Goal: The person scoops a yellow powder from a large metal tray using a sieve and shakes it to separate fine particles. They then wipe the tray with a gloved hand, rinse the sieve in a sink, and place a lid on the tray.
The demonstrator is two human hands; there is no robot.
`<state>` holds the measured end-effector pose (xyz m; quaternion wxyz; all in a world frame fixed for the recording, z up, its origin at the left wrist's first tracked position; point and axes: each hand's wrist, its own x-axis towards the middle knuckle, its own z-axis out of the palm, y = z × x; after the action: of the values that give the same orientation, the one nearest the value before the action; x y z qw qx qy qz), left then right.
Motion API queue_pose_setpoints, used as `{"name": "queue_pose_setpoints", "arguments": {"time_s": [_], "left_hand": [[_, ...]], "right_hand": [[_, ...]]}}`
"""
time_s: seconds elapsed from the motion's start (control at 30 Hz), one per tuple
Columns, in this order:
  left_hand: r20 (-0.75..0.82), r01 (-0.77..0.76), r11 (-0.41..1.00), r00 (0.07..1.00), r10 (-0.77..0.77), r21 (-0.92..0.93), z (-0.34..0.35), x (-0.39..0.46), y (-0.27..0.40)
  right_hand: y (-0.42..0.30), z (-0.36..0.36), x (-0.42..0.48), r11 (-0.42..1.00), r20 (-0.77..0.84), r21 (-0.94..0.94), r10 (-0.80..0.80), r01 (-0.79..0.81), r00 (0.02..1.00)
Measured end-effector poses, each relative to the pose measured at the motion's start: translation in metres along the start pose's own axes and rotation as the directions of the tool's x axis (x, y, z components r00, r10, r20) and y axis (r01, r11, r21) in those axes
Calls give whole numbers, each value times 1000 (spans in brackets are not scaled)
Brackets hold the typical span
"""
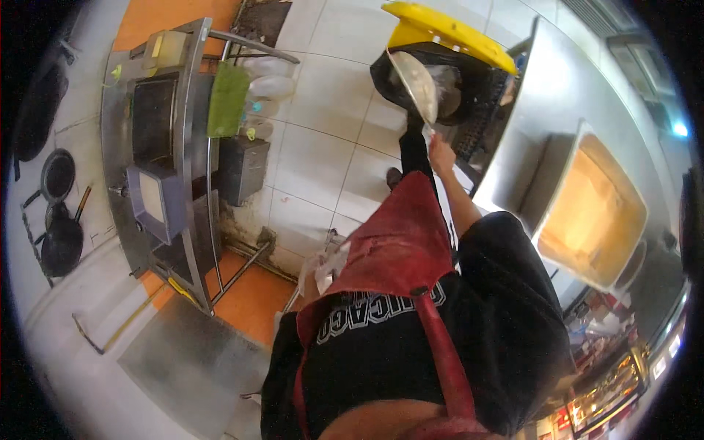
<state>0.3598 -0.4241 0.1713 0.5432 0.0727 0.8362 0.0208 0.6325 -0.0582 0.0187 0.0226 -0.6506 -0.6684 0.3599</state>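
Observation:
My right hand (443,157) is closed on the handle end of a shallow round metal pan or strainer (416,82). The vessel is tipped on its side, with whitish bits on its surface, above a bin lined with a black plastic bag (388,82). A yellow lid or panel (456,36) stands tilted at the bin's far side. My left hand (309,287) is low at my left side, partly hidden by the red apron (399,242). It is at a crumpled clear plastic bag (328,264); its fingers are mostly hidden.
To the right is a steel counter (511,148) with a large rectangular tray (591,209) of yellowish contents. A steel sink stand (190,137) at left bears a purple-grey container (157,203) and a green cloth (228,99). Dark pans (63,247) hang on the wall.

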Motion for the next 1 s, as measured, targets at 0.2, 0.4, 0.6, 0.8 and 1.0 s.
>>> {"name": "queue_pose_setpoints", "arguments": {"time_s": [0.2,0.4,0.6,0.8,1.0], "left_hand": [[-24,172,963,983,-181,-206,29,-59,-57],[-17,185,919,979,-204,-347,51,-87,-91],[-51,117,922,988,-145,-370,41,-76,-134],[-6,5,888,1000,-9,-460,62,-20,-108],[80,-16,789,993,83,-615,104,29,-34]], "right_hand": [[45,21,61,957,161,-1,287,-290,945],[67,25,51,966,95,-112,242,-232,966],[47,6,70,968,94,-116,234,-223,968],[-21,-14,-43,974,73,-97,-198,205,977],[-91,-22,-115,967,178,-27,-244,253,953]]}}
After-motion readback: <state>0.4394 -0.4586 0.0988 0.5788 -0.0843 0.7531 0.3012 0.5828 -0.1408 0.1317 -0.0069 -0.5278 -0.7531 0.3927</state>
